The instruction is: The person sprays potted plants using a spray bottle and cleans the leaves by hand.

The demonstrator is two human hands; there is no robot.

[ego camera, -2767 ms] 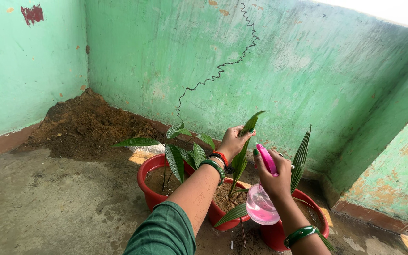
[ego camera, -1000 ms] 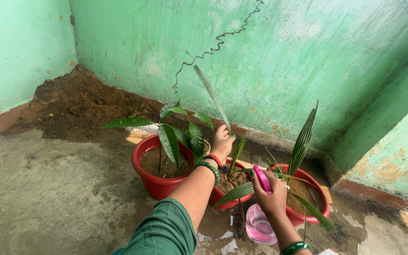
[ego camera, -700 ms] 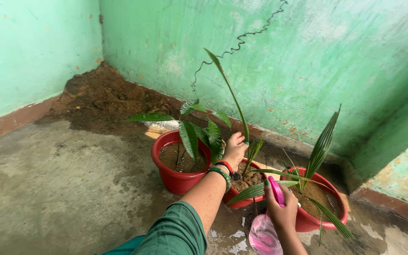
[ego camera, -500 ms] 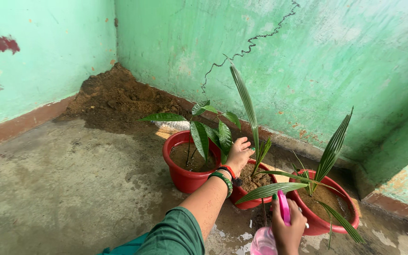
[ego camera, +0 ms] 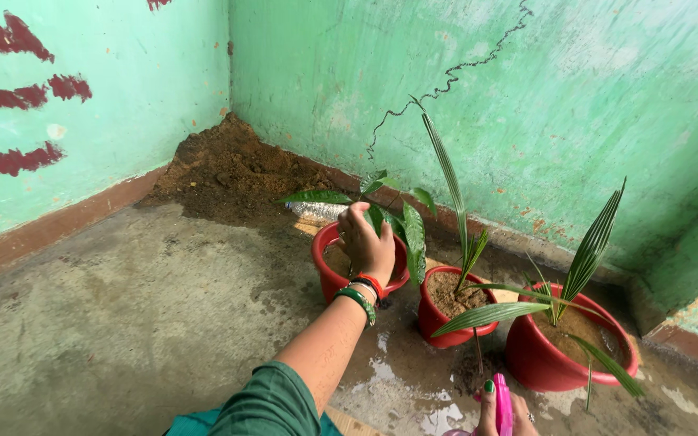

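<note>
One broad-leaved plant [ego camera: 414, 234], mid-frame in the leftmost red pot [ego camera: 326, 278], has the left hand [ego camera: 367, 242] at its leaves; its grip is hidden. Bottom edge, the right hand [ego camera: 519, 425] clasps a pink spray bottle [ego camera: 503, 408]. Misting these leaves would need it lifted.
</note>
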